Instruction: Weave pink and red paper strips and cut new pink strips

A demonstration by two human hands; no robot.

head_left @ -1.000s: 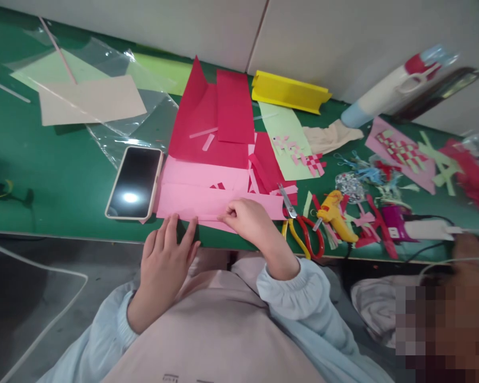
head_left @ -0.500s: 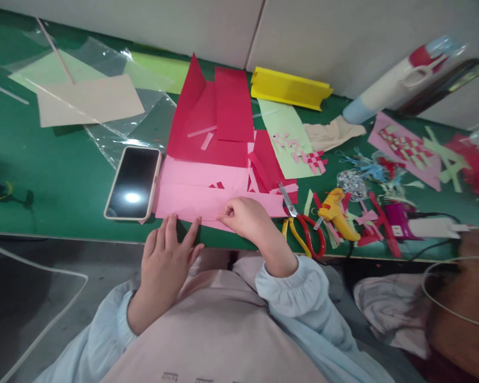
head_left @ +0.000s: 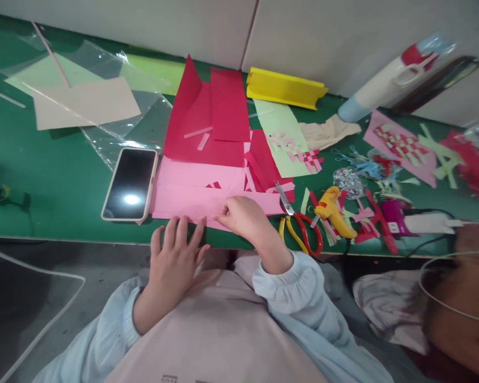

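A long, narrow strip of matte light-pink paper lies along the near edge of the green tabletop, running from nine o'clock to three. It looks folded: its far edge is nearly straight, and another pink layer peeks out unevenly at six o'clock. The bare left hand is spread, fingertips resting on the strip's near edge around seven o'clock. The bare right hand is curled over the strip's middle, thumb and forefinger close together at that edge; the two hands are apart.

At ten o'clock a black-screened smartphone in a pale case sits just beside the strip. At twelve o'clock, a creased deep-red paper sheet overlaps a wider light-pink sheet. Scissors with red and yellow handle loops lie at three o'clock, their loops near the table edge.

The right hand hides part of the strip, and whether its fingers pinch the paper cannot be told. How many layers the fold has is unclear. The wider sheet's far part disappears beneath the red one. At four o'clock another person's arm is blurred and cut off by the frame.
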